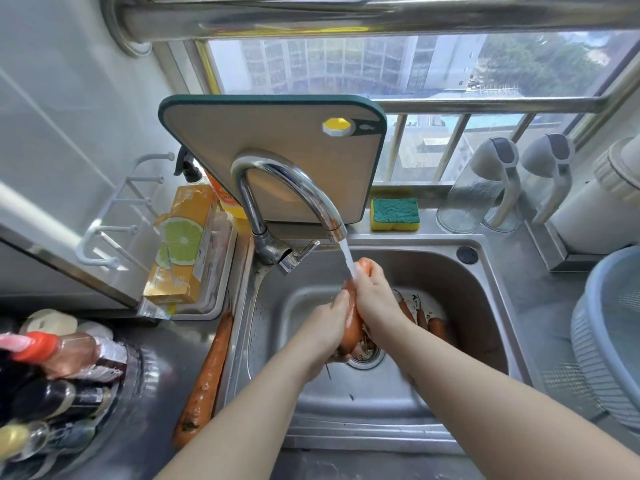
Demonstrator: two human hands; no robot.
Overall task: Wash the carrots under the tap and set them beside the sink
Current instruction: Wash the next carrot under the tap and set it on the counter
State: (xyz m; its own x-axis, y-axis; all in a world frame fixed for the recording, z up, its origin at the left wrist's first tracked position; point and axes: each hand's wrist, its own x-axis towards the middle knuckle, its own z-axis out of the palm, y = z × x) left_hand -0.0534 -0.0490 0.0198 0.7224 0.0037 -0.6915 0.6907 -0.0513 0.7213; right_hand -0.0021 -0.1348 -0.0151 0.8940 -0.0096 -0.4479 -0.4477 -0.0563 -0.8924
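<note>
Water runs from the chrome tap (294, 192) onto an orange carrot (353, 323) that I hold upright over the steel sink (485, 289). My right hand (375, 296) grips its upper part, just below the stream. My left hand (327, 327) wraps its lower part from the left. More carrots (437, 328) lie on the sink floor at the right, partly hidden by my right arm. One long carrot (207, 372) with dirt specks lies on the counter along the sink's left rim.
A cutting board (277, 147) leans against the window behind the tap. A yellow-green sponge (395, 214) sits on the ledge. An orange box (183, 244) stands left, bottles (55, 368) at lower left, a plastic colander basin (613, 334) on the right counter.
</note>
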